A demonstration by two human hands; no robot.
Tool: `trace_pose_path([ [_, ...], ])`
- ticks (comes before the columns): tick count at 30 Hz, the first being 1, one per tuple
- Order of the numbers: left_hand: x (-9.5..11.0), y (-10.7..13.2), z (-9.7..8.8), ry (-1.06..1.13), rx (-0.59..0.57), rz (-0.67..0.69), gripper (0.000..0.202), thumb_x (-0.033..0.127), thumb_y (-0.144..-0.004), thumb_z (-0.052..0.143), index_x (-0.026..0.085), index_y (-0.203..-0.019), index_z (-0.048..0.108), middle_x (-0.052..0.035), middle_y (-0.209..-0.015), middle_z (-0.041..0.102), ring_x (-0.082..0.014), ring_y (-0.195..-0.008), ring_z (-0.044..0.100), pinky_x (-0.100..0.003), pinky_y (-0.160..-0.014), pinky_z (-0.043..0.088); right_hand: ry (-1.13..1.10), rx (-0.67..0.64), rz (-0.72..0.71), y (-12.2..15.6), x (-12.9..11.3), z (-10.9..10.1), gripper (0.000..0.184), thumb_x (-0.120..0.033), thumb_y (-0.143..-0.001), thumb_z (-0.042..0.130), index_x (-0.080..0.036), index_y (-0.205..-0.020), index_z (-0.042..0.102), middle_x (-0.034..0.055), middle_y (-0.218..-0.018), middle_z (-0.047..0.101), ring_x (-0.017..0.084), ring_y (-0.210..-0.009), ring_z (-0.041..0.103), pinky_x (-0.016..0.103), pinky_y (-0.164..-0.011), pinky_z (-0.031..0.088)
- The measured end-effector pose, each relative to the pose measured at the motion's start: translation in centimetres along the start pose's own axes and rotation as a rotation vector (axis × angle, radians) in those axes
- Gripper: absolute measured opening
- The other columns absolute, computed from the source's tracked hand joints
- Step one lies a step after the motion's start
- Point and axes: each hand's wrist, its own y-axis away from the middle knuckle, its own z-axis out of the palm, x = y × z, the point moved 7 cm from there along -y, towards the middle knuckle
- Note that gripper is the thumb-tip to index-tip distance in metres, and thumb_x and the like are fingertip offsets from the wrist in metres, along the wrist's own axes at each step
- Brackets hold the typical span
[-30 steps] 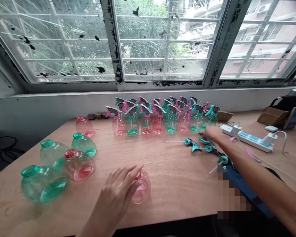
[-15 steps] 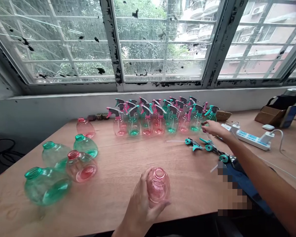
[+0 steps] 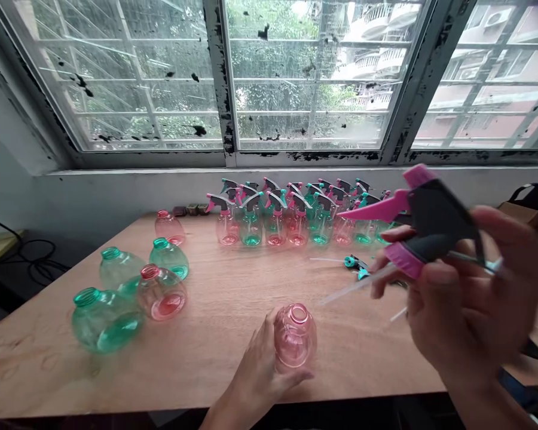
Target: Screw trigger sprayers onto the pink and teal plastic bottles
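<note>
My left hand (image 3: 262, 361) is wrapped around a clear pink bottle (image 3: 297, 340) near the table's front edge; its open neck points up and toward me. Raised at the right, close to the camera, my right hand (image 3: 466, 304) grips a black and pink spray trigger head (image 3: 434, 221). A thin translucent tube (image 3: 356, 286) slants down from the head's pink collar toward the left. Head and bottle are apart. Beyond the right hand lies a loose teal and black spray head (image 3: 356, 264), partly hidden by the fingers.
Several open bottles, green (image 3: 107, 325) and pink (image 3: 162, 292), stand at the left. Along the wall are rows of bottles with spray heads fitted (image 3: 275, 224). The wooden table (image 3: 233, 286) ends in front of me. Small dark blocks (image 3: 192, 209) sit by the wall.
My right hand has come back from the far right side of the table, lifting the pink and black spray head near the camera. The left hand still holds the pink bottle. The view has shifted slightly.
</note>
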Motion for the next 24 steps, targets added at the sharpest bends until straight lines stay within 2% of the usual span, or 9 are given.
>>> trace_pose_path([
  [3, 0.0, 0.0, 0.0, 0.016, -0.014, 0.001, 0.095, 0.037, -0.069, 0.089, 0.031, -0.145, 0.032, -0.0115, -0.146, 0.053, -0.0359, -0.135, 0.051, -0.052, -0.113, 0.041, -0.084, -0.086, -0.039, 0.1, 2.2, 1.3, 0.042, -0.023, -0.099, 0.059, -0.044, -0.135, 0.051, 0.0021, -0.117, 0.07, 0.024, -0.091, 0.07, 0.033, -0.052, 0.056],
  [4, 0.0, 0.0, 0.0, 0.022, -0.015, -0.002, 0.095, 0.037, -0.069, 0.089, 0.031, -0.145, 0.032, -0.0118, -0.147, 0.053, -0.0364, -0.135, 0.05, -0.052, -0.113, 0.041, -0.078, -0.169, -0.028, 0.5, 2.9, 2.0, 0.045, -0.021, -0.099, 0.058, -0.043, -0.137, 0.049, 0.0023, -0.12, 0.07, 0.023, -0.091, 0.07, 0.033, -0.055, 0.058],
  [6, -0.2, 0.2, 0.0, 0.037, -0.009, -0.015, 0.098, 0.037, -0.07, 0.088, 0.028, -0.147, 0.03, -0.0139, -0.151, 0.048, -0.0372, -0.14, 0.045, -0.054, -0.117, 0.036, -0.022, -0.316, 0.019, 1.9, 4.5, 2.9, 0.05, -0.017, -0.099, 0.058, -0.042, -0.14, 0.046, 0.0033, -0.124, 0.07, 0.024, -0.095, 0.071, 0.037, -0.067, 0.06],
  [8, -0.5, 0.3, 0.0, 0.059, 0.008, -0.033, 0.099, 0.035, -0.073, 0.087, 0.026, -0.149, 0.025, -0.0164, -0.154, 0.043, -0.0359, -0.143, 0.04, -0.054, -0.119, 0.033, 0.041, -0.395, 0.098, 3.6, 6.2, 2.9, 0.056, -0.016, -0.097, 0.061, -0.041, -0.142, 0.043, 0.0036, -0.124, 0.071, 0.025, -0.103, 0.07, 0.043, -0.084, 0.058],
  [11, -1.1, 0.4, -0.3, 0.102, 0.082, -0.072, 0.089, 0.032, -0.078, 0.082, 0.024, -0.146, 0.024, -0.018, -0.153, 0.041, -0.0327, -0.143, 0.04, -0.052, -0.119, 0.033, 0.053, -0.327, 0.265, 5.6, 8.5, 1.4, 0.059, -0.02, -0.094, 0.067, -0.04, -0.142, 0.042, 0.0018, -0.118, 0.071, 0.023, -0.106, 0.068, 0.042, -0.095, 0.053],
  [14, -1.5, 0.3, -0.8, 0.133, 0.158, -0.105, 0.084, 0.031, -0.08, 0.081, 0.026, -0.142, 0.025, -0.017, -0.152, 0.038, -0.0327, -0.144, 0.039, -0.054, -0.119, 0.031, -0.002, -0.193, 0.506, 7.4, 11.1, -0.3, 0.037, -0.03, -0.094, 0.068, -0.033, -0.128, 0.055, 0.0013, -0.112, 0.068, 0.019, -0.089, 0.066, 0.034, -0.08, 0.056],
  [17, -1.5, 0.1, -0.9, 0.146, 0.148, -0.109, 0.084, 0.028, -0.08, 0.081, 0.028, -0.144, 0.025, -0.0141, -0.151, 0.04, -0.0315, -0.143, 0.041, -0.052, -0.12, 0.03, -0.17, -0.104, 0.763, 9.6, 13.6, -1.2, 0.023, -0.037, -0.093, 0.069, -0.025, -0.112, 0.066, 0.0017, -0.107, 0.067, 0.016, -0.08, 0.06, 0.03, -0.074, 0.055],
  [20, -1.7, 0.0, -0.7, 0.143, 0.131, -0.118, 0.085, 0.027, -0.082, 0.077, 0.029, -0.147, 0.023, -0.0138, -0.154, 0.04, -0.0311, -0.142, 0.043, -0.051, -0.12, 0.032, -0.389, -0.035, 0.956, 11.6, 15.4, -1.5, 0.027, -0.034, -0.09, 0.073, -0.025, -0.115, 0.067, 0.0021, -0.106, 0.07, 0.018, -0.09, 0.06, 0.028, -0.075, 0.056],
  [24, -2.4, 0.2, -0.4, 0.127, 0.143, -0.146, 0.097, 0.028, -0.084, 0.074, 0.024, -0.154, 0.008, -0.0178, -0.161, 0.031, -0.0334, -0.148, 0.033, -0.056, -0.122, 0.025, -0.441, 0.01, 1.05, 13.2, 16.6, -2.1, 0.036, -0.03, -0.082, 0.082, -0.025, -0.115, 0.069, 0.0013, -0.103, 0.074, 0.018, -0.092, 0.063, 0.028, -0.076, 0.057],
])
